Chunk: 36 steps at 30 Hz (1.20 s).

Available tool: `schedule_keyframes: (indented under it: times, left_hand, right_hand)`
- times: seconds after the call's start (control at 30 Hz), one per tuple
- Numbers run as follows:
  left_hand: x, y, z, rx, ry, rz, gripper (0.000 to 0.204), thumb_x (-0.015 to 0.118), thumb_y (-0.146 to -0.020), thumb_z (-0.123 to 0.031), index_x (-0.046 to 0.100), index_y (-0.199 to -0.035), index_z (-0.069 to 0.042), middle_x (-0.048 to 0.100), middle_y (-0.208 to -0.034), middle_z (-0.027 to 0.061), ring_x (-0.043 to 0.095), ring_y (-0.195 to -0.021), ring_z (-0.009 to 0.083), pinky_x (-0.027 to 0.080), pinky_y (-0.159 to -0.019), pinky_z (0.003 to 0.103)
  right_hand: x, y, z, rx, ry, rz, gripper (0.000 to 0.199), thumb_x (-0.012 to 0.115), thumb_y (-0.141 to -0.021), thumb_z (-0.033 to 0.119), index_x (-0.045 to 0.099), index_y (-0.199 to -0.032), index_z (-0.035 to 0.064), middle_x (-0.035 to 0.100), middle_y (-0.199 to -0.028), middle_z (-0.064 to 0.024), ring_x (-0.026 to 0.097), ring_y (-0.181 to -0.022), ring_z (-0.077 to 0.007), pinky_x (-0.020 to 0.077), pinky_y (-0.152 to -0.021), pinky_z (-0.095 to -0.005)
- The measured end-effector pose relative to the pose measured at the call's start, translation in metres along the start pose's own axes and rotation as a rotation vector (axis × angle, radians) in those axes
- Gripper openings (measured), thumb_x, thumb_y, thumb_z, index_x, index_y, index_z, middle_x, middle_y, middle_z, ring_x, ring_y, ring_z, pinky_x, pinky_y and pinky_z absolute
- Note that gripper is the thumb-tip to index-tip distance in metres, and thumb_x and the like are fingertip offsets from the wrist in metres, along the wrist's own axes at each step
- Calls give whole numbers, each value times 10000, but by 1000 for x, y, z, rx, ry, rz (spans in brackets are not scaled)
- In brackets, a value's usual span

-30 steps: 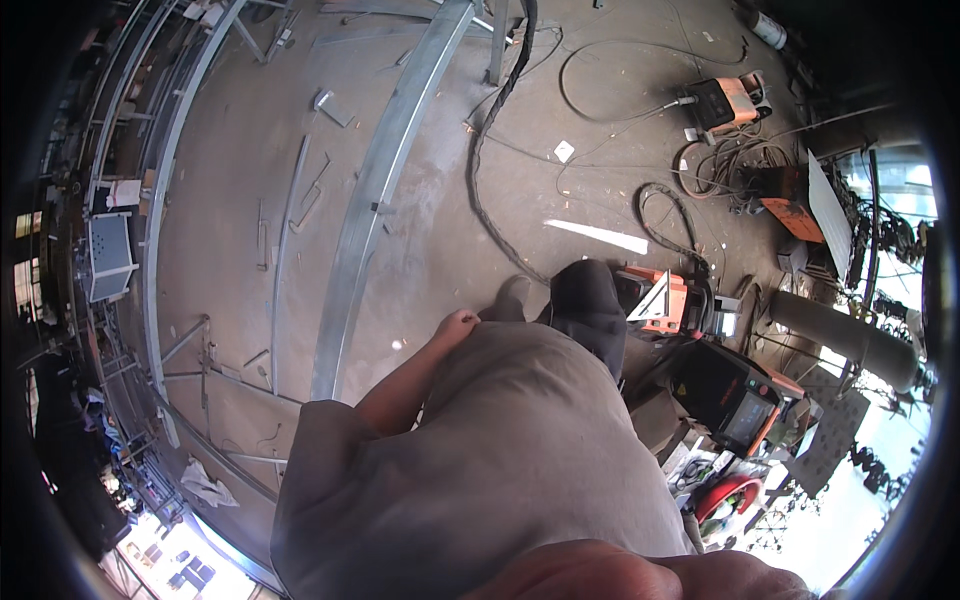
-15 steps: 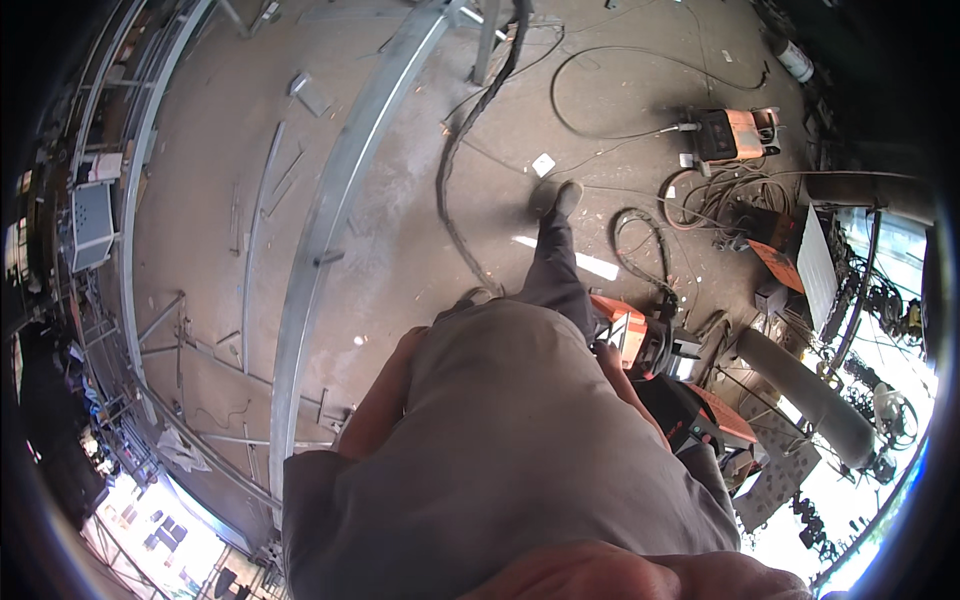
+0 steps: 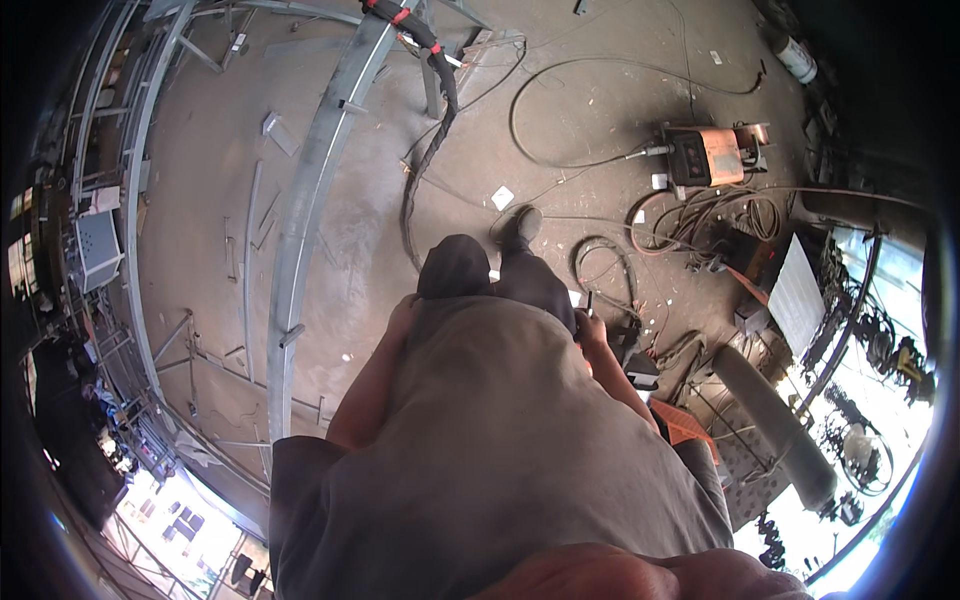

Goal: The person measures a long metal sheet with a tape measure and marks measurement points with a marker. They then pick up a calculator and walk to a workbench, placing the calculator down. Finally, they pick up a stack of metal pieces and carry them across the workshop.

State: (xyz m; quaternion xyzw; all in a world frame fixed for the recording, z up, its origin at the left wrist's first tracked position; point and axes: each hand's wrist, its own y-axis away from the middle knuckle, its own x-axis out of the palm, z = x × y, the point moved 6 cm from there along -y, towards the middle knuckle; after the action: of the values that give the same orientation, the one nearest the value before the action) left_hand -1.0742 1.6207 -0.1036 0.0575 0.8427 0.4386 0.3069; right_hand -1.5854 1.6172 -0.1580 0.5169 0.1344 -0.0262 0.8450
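Note:
At my right hip, my right hand (image 3: 592,328) is closed on a thin dark stick-like object (image 3: 589,301) whose upper end pokes out above the fingers. The rest of that object is too small to make out. My left hand (image 3: 403,312) hangs beside my left thigh, its fingers hidden by my grey shirt (image 3: 490,400). Ahead of my legs, a thick dark cable (image 3: 430,150) with red bands at its far end runs over the floor to a long metal beam (image 3: 325,160) on the left.
An orange welding machine (image 3: 722,157) stands far right, with coiled hoses (image 3: 755,215) nearby. A looped cable (image 3: 605,262) lies close to my right foot (image 3: 522,225). A large grey cylinder (image 3: 785,430) leans at the right. Thin metal bars (image 3: 252,260) lie beyond the beam.
I have stepped ahead: my left knee now shows in front, and the floor things have shifted in view. My right hand has come out further, showing the dark stick-like object.

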Motion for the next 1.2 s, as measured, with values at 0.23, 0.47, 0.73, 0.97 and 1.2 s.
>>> schedule_keyframes:
  times: [0.23, 0.47, 0.73, 0.97, 1.2]
  left_hand:
    - [-15, -38, -65, 9, 10, -84, 489, 587, -1036, -377, 686, -1347, -13, 706, -1342, 217, 647, -1295, 378, 500, -1096, 471]
    - [-12, -64, -59, -68, 59, -65, 464, 619, -993, -375, 746, -1264, -20, 734, -1284, 215, 681, -1238, 375, 518, -1072, 469]
    - [-33, -85, -33, -94, 247, -82, 481, 628, -973, -410, 765, -1263, -51, 726, -1324, 200, 673, -1265, 356, 513, -1092, 455]
    - [-42, -103, 20, -93, 373, -177, 453, 619, -973, -414, 778, -1214, -65, 730, -1302, 191, 674, -1238, 364, 514, -1067, 458]
    - [-21, -109, 48, 30, 288, -322, 373, 552, -981, -337, 782, -1059, -54, 745, -1195, 184, 675, -1137, 395, 534, -979, 485]
  right_hand:
    - [-37, -9, 59, 19, 309, -4, 438, 697, -913, 418, 779, -1056, 13, 703, -796, -37, 657, -715, -137, 529, -650, -345]
    - [-39, -98, 39, -174, 354, 33, 559, 653, -896, 572, 810, -1131, 90, 779, -1091, -252, 746, -1113, -357, 560, -932, -457]
    - [8, -174, 88, -490, 1294, 114, 411, 577, -996, 471, 709, -1327, 267, 737, -1214, -220, 728, -1127, -413, 593, -941, -488]
    - [53, -130, 249, -383, 1126, 88, 418, 481, -1029, 432, 776, -1193, 186, 756, -1082, -220, 740, -1091, -370, 570, -909, -493]
    - [119, -88, 364, -471, 645, 106, 482, 647, -895, 412, 783, -1045, -25, 756, -875, -140, 705, -796, -253, 534, -720, -427]
